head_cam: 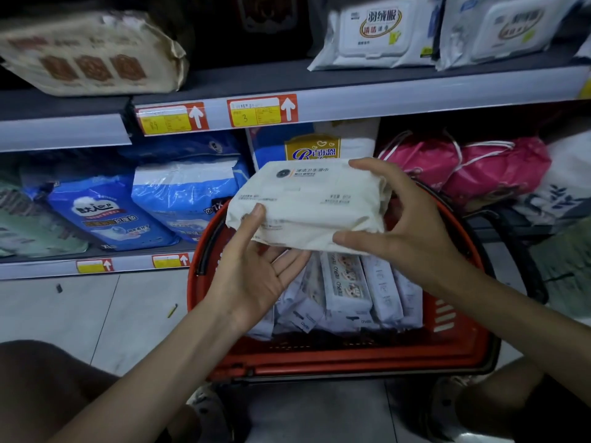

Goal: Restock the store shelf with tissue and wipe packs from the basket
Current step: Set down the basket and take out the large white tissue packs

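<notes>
A cream-white wipe pack (pixel 307 203) hangs in the air above the red basket (pixel 351 359). My left hand (pixel 256 273) supports its lower left corner, palm up, thumb on the front face. At the pack's right end my right hand (pixel 406 231) grips it, fingers over the top and thumb underneath. Inside the basket stand several white tissue and wipe packs (pixel 348 286). The grey shelf (pixel 351 100) runs across above, with white lidded wipe packs (pixel 377 33) on its right part.
A beige pack (pixel 92 55) lies on the upper shelf at left, with a dark gap beside it. Blue pad bags (pixel 108 212) fill the lower shelf; pink bags (pixel 463 167) sit at right. Yellow price tags (pixel 256 111) line the shelf edge. My knees flank the basket on the tiled floor.
</notes>
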`<state>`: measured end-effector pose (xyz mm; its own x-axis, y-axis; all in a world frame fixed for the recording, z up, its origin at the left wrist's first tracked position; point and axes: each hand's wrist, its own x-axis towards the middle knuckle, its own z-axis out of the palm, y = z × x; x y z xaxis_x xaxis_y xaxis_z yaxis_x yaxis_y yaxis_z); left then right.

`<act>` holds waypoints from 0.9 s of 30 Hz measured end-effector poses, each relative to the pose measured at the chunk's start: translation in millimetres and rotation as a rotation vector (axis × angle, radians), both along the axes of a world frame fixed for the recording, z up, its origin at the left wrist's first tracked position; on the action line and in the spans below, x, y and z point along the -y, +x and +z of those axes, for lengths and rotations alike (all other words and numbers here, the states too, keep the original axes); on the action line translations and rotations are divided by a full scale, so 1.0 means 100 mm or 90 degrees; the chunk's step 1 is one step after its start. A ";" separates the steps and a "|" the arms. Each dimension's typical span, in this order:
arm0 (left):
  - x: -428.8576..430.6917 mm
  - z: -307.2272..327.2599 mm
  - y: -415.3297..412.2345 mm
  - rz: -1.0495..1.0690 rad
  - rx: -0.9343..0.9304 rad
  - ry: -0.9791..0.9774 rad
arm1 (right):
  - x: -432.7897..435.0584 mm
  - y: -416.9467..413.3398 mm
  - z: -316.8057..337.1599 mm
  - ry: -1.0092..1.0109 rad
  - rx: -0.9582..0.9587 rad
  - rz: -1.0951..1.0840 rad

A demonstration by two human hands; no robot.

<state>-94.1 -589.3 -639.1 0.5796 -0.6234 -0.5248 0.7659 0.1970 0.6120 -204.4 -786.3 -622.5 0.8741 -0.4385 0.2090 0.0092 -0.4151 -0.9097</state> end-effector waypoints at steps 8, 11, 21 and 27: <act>-0.09 0.09 0.11 -0.087 0.132 -0.024 | 0.20 0.01 0.05 0.445 -0.067 -0.068; -0.14 0.11 0.12 -0.102 0.166 -0.029 | 0.22 -0.03 0.06 0.561 -0.119 -0.047; -0.19 0.28 0.20 -0.079 0.375 0.062 | 0.16 -0.02 0.06 0.711 -0.175 -0.030; -0.26 0.28 0.22 -0.038 0.443 0.138 | 0.08 -0.02 0.15 0.562 -0.110 -0.066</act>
